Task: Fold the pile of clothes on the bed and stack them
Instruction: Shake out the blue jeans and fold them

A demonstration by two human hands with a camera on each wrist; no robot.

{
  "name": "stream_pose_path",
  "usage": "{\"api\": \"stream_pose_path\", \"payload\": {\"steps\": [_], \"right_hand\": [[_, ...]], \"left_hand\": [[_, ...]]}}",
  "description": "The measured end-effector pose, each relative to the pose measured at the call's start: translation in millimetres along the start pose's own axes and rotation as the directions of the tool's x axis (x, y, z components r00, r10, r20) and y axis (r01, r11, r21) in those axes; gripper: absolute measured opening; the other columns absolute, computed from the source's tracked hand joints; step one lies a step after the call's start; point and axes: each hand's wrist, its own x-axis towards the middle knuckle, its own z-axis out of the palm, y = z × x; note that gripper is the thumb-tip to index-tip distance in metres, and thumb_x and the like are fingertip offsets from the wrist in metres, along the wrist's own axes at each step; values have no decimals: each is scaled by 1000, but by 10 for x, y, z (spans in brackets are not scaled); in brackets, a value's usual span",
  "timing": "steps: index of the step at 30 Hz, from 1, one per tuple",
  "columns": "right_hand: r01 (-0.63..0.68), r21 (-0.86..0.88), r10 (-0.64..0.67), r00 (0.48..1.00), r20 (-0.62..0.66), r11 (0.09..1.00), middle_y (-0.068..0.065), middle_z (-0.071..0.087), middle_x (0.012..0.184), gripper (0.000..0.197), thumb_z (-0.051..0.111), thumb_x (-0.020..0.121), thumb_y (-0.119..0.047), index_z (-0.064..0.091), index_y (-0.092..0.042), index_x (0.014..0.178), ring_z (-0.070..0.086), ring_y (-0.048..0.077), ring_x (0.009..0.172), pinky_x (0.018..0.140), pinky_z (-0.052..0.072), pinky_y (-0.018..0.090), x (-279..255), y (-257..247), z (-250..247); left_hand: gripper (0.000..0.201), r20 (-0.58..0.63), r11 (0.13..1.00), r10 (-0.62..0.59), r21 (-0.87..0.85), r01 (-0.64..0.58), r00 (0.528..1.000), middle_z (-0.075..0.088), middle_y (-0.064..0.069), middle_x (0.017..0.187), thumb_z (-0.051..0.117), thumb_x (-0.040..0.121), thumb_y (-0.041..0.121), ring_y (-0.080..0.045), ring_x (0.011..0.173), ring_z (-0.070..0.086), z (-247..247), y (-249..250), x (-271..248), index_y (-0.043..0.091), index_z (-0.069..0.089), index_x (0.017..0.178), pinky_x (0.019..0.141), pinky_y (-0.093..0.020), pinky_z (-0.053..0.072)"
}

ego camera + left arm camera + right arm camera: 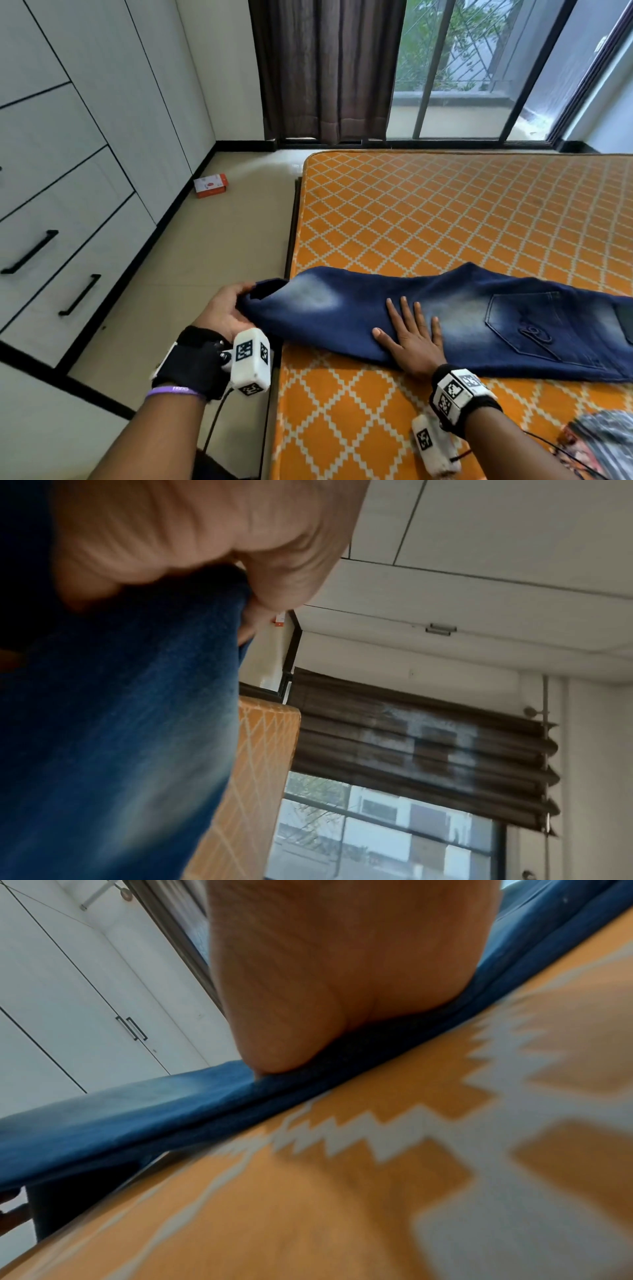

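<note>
Dark blue jeans (pixel 462 318) lie lengthwise across the near part of the orange patterned mattress (pixel 445 212), legs doubled together, back pocket facing up at the right. My left hand (pixel 227 310) grips the leg hems, which hang past the bed's left edge; the left wrist view shows its fingers (pixel 281 569) curled round the blue denim (pixel 120 723). My right hand (pixel 412 334) lies flat with fingers spread on the middle of the jeans. In the right wrist view the palm (pixel 325 974) presses on the denim (pixel 137 1104) above the mattress (pixel 308 1204).
A grey striped garment (pixel 606 442) lies at the bed's near right corner. White wardrobe drawers (pixel 68 205) line the left wall. A small orange and white box (pixel 210 185) sits on the floor. A brown curtain (pixel 329 68) and a window stand behind the bed.
</note>
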Motion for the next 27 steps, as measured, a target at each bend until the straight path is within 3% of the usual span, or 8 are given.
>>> {"api": "stream_pose_path", "payload": {"steps": [4, 7, 12, 15, 18, 20, 23, 27], "right_hand": [[-4, 9, 4, 1000, -2, 1000, -12, -29, 162, 76, 16, 95, -75, -21, -44, 154, -28, 15, 150, 119, -23, 49, -2, -6, -5], [-5, 2, 5, 1000, 2, 1000, -12, -30, 161, 76, 15, 94, -75, -23, -45, 153, -29, 14, 149, 119, -23, 49, 8, 2, 7], [-13, -9, 13, 1000, 0, 1000, -12, -31, 161, 75, 14, 94, -75, -24, -45, 152, -29, 14, 149, 119, -24, 49, 9, 6, 25], [-10, -9, 10, 1000, -2, 1000, -13, -32, 160, 75, 14, 94, -75, -24, -46, 151, -30, 14, 149, 119, -24, 49, 4, 9, 34], [-1, -4, 1, 1000, -18, 1000, -15, -33, 158, 74, 12, 92, -77, -26, -49, 149, -29, 13, 150, 119, -23, 48, 6, 28, 35], [-4, -8, 4, 999, -33, 1000, -14, -32, 160, 74, 12, 92, -77, -25, -48, 150, -29, 13, 149, 119, -23, 48, 9, 40, 34], [7, -18, -7, 1000, -26, 1000, -12, -31, 162, 76, 10, 91, -78, -25, -47, 151, -29, 14, 149, 119, -23, 49, 0, 3, 40], [9, 0, -9, 1000, -25, 1000, -10, -30, 162, 90, -1, 74, -86, -24, -47, 151, -29, 15, 149, 119, -23, 50, -40, -38, 12]], "left_hand": [[20, -92, 997, -71, -47, 67, 993, 65, -24, 113, 60, 95, 15, -43, 112, 62, -108, 4, 128, 9, 63, 114, 93, -54, 49], [48, -140, 982, 3, -184, -29, 990, 66, -16, 122, 72, 79, 26, -39, 113, 63, -336, 51, 381, 7, 63, 122, 89, -56, 52], [60, -106, 875, 30, -479, -78, 994, 58, -13, 139, 54, 91, 56, -41, 128, 53, -528, 165, 285, 24, 50, 142, 99, -58, 45], [56, -306, 888, 129, -389, -247, 943, 35, -9, 159, 31, 106, 45, -29, 145, 37, -728, 243, 83, 15, 31, 154, 96, -37, 46], [44, -488, 978, 145, -63, -200, 860, 56, -30, 132, 65, 93, 16, -41, 124, 55, -1026, 167, 102, -7, 55, 128, 80, -41, 48], [36, -494, 992, 102, 112, -53, 864, 64, -32, 114, 71, 80, -3, -42, 108, 63, -1146, 155, 161, -14, 61, 113, 83, -40, 47], [60, -410, 956, 231, 264, -128, 882, 56, -23, 136, 69, 79, -6, -35, 123, 55, -1084, 77, 139, -3, 51, 137, 102, -36, 41], [33, -188, 852, 386, 450, -270, 903, 58, -10, 136, 62, 96, 23, -30, 121, 53, -558, 88, 83, 10, 60, 126, 104, -39, 39]]}}
